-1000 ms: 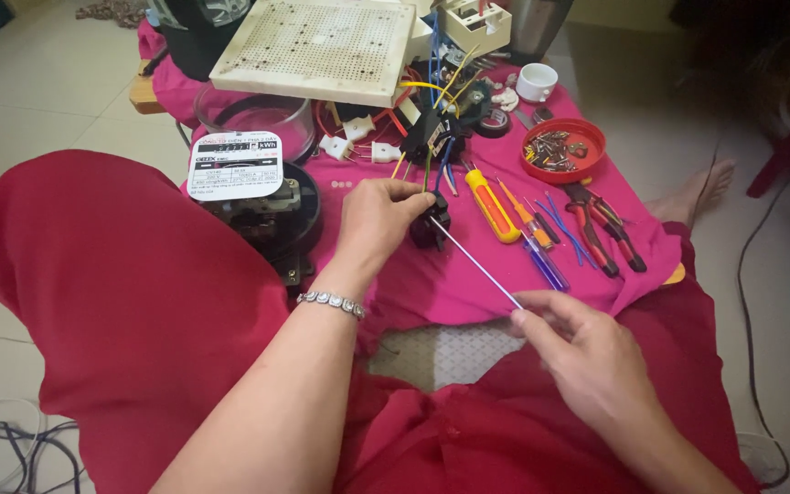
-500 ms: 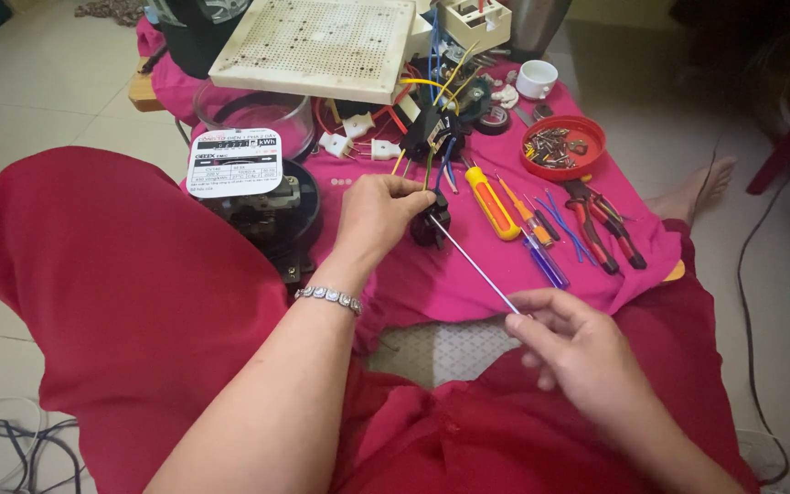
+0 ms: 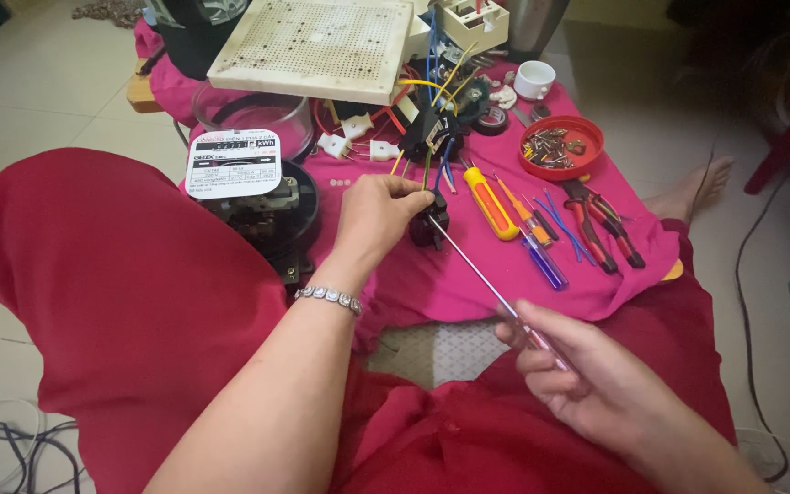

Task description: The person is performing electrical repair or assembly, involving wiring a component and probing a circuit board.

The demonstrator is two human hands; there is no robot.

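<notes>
**Long screwdriver on a small black part: risk of a slip**

Nearest to the camera, the right hand (image 3: 587, 380) is closed around the clear handle of a long thin screwdriver (image 3: 477, 273). The shaft goes up and to the left, and its tip meets a small black electrical part (image 3: 431, 225). The left hand (image 3: 375, 215) pinches this part from above and keeps it on the pink cloth (image 3: 468, 274).

The grip is far from the tip, so I think the tip can slip out and hit the left fingers (image 3: 413, 189), which are just beside it. The coloured wires (image 3: 432, 165) above the part may also be pulled loose. Farther away, the yellow screwdriver (image 3: 489, 201), the red pliers (image 3: 601, 224) and the red bowl of screws (image 3: 561, 146) lie well apart.
</notes>
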